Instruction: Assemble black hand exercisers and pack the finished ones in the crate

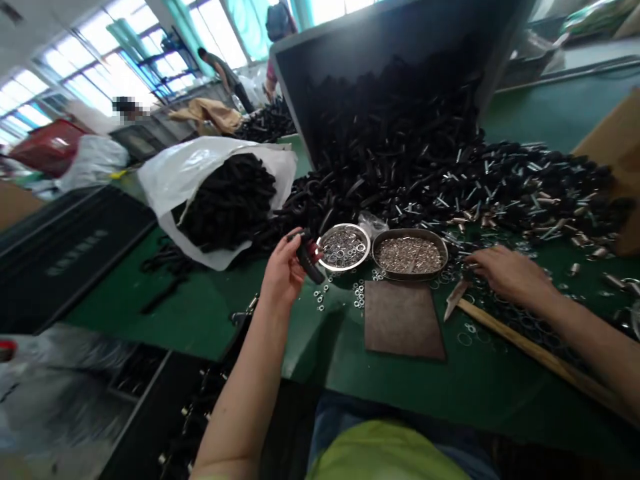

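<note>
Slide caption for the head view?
Left hand holds a curved black part beside a round silver metal dish of small rings; right hand is near a wooden-handled hammer.

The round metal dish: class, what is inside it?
The round metal dish holds shiny rings among other small metal parts; that top layer covers the bottom.

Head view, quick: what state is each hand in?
Left hand: holding a curved black part.
Right hand: near the hammer head; can't tell if holding anything.

The held part (pixel 311 264) is black, the tabletop (pixel 195 317) green.
</note>
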The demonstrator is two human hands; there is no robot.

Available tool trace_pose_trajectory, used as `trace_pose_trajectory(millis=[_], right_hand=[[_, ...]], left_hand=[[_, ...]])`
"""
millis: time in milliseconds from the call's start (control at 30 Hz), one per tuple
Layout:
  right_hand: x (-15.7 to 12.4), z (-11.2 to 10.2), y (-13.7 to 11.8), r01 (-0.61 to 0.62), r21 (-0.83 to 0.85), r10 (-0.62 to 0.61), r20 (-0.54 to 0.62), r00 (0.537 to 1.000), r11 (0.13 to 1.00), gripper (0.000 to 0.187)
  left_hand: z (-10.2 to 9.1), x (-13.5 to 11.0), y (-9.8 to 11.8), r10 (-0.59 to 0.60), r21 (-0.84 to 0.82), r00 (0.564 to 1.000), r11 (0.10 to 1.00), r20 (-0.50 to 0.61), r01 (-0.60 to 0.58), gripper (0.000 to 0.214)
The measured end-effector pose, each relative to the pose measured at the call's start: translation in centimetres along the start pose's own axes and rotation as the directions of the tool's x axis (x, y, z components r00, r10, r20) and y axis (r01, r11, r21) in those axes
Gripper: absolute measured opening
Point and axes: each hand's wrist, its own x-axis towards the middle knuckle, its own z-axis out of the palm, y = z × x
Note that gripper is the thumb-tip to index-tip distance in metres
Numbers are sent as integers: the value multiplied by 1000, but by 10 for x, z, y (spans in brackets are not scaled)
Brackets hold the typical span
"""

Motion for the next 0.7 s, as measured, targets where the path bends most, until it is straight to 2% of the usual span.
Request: trace_pose_trajectory(millis=[67, 100, 133, 167, 233, 267, 300, 367, 500, 600, 700], right_hand=[[-6, -7, -9, -148, 114, 147, 15, 989, 982, 19], [-11, -11, -16, -224, 202, 221, 37, 975, 953, 21], [-15, -15, -24, -296, 321, 293, 60, 954, 900, 24], [-20, -19, -34, -355, 444, 352, 93, 931, 823, 26], [-30, -24, -57, -412, 648, 413, 160, 896, 641, 29], [-35, -26, -70, -413, 719, 412, 191, 891, 559, 30], [-39, -26, -83, -407, 771, 394, 221, 892, 490, 32], [-46, -27, -109, -395, 830, 338, 269, 902, 394, 36], [-58, -25, -153, -356, 892, 229, 299, 926, 277, 37], [-66, -23, -173, -351, 905, 178, 315, 932, 240, 33], [-74, -25, -185, -362, 909, 156, 335, 929, 208, 29]], left_hand=[[-28, -20, -18, -57, 0, 996, 998, -72, 57, 42], [-40, -28, -27, -56, 76, 994, 995, -91, 63, 44], [-50, -34, -36, -38, 230, 995, 971, -98, 60, 46], [-58, -38, -45, -11, 429, 996, 902, -92, 50, 46], [-67, -39, -60, 33, 762, 998, 647, -61, 25, 39], [-69, -37, -67, 49, 853, 998, 521, -47, 15, 33], [-68, -34, -72, 62, 901, 997, 434, -34, 4, 25], [-62, -27, -81, 75, 932, 997, 361, -5, -22, 14], [-47, -16, -89, 58, 965, 995, 248, 78, -90, 20], [-41, -13, -85, 33, 966, 991, 222, 129, -134, 26], [-34, -21, -76, 14, 956, 984, 232, 179, -178, 31]])
